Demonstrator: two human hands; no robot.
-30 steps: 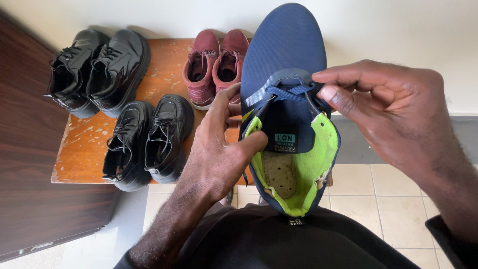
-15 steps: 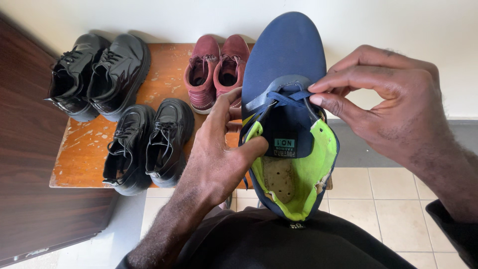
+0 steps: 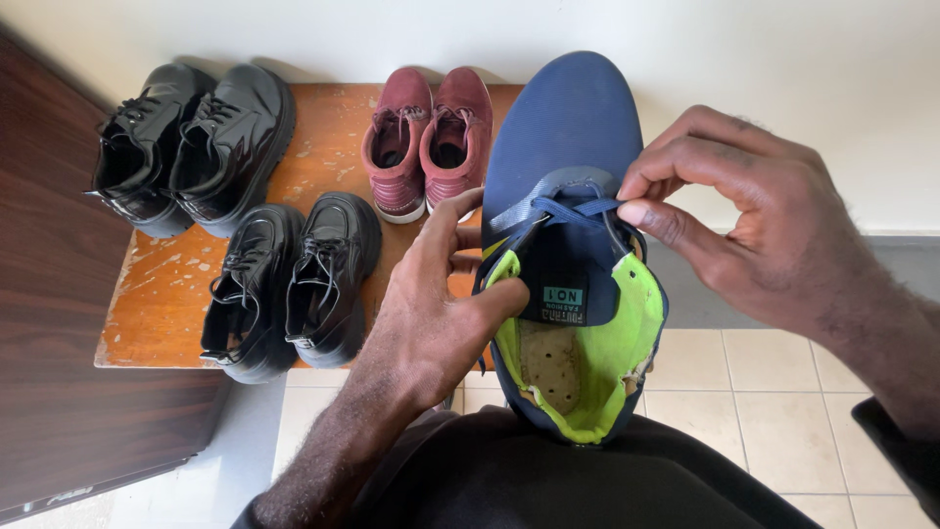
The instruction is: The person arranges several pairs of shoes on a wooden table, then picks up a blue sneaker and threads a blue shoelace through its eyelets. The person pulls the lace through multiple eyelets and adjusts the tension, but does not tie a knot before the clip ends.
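I am looking down at a blue shoe [image 3: 573, 147] with a lime lining, standing heel-down on my lap at the centre of the view, its toe pointing to 12 o'clock. My left hand [image 3: 431, 313] is gripping it from the 9 o'clock side: the thumb is hooking over the lime collar, the fingers are curling round the outer wall, so the hand is closing on the shoe's side. My right hand [image 3: 764, 235] is coming in from 3 o'clock, thumb and forefinger pinching shut on the lace [image 3: 568, 208] where it is crossing the top of the tongue [image 3: 563, 284]; the other fingers are bending loosely above. The tongue is lying folded back into the opening, and the tan insole [image 3: 548, 362] is showing below it.

Beyond the shoe, toward 11 o'clock, a worn wooden bench [image 3: 157, 304] is sitting against the pale wall. A maroon pair [image 3: 426, 137] is resting at its far edge, just beside the blue toe. A black chunky pair [image 3: 196, 137] is sitting at 10 o'clock, and a black laced pair [image 3: 289, 284] is standing at 9 o'clock, just beside my left wrist. Tiles [image 3: 783, 392] are showing at 4 o'clock.
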